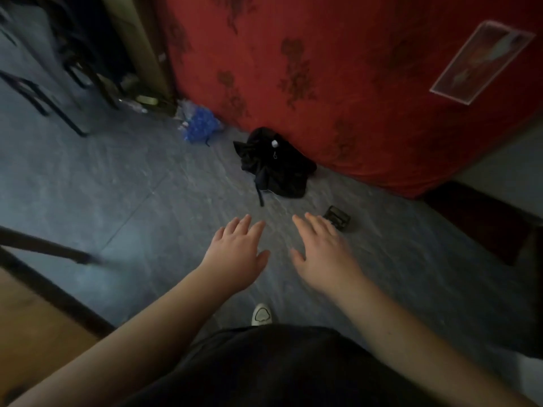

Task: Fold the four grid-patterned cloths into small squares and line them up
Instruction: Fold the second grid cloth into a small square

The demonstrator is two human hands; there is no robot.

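While both bare forearms reach forward over the grey floor (117, 186), the left hand (238, 254) and the right hand (323, 254) hover side by side, backs up, apart from each other and holding nothing. The fingers of each hand are straight and only slightly spread, with the thumbs angled inward toward one another. Where the grid-patterned cloths lie cannot be told from this view, nor how they look; no checked fabric shows under or near the hands. Just beyond the right hand's fingertips a small dark rectangular object (338, 217) lies on the floor; what it is stays unclear. Farther ahead a crumpled black garment or bag (276, 165) sits in a heap at the foot of a red floral-patterned fabric (352, 83) that hangs down to the floor, a strap trailing from the heap toward the hands. A pale-bordered picture (482, 61) lies tilted on the red fabric at upper right. A crumpled blue plastic bag (201, 126) rests near the fabric's left edge. Dark furniture legs (44, 95) stand at upper left, and a wooden tabletop (35, 318) with a dark edge fills the lower left corner. Below the hands, the toe of a white shoe (261, 314) pokes out above the person's dark clothing. The whole frame is dim and motion-blurred.
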